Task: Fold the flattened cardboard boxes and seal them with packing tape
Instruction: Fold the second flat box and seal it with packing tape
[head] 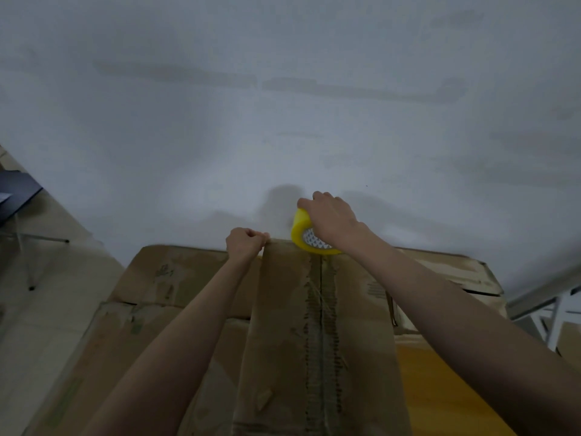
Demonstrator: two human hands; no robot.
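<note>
Taping the centre seam of the folded box, you had reached its far edge.

Your right hand [330,221] was curled over the yellow tape roll [303,237], gripping it where it sat at the far end of the cardboard box [283,325], right above the seam [320,309] between the two closed flaps. Your left hand [245,243] was closed in a fist just beside it, fingers pinched at the box's far edge; whether they held the tape end or only the cardboard could not be told. By my reading, the next move called for carrying the roll over that edge, pressing the strip down and tearing it off. More flattened cardboard [151,278] lay underneath, beside the wall [283,105].
</note>
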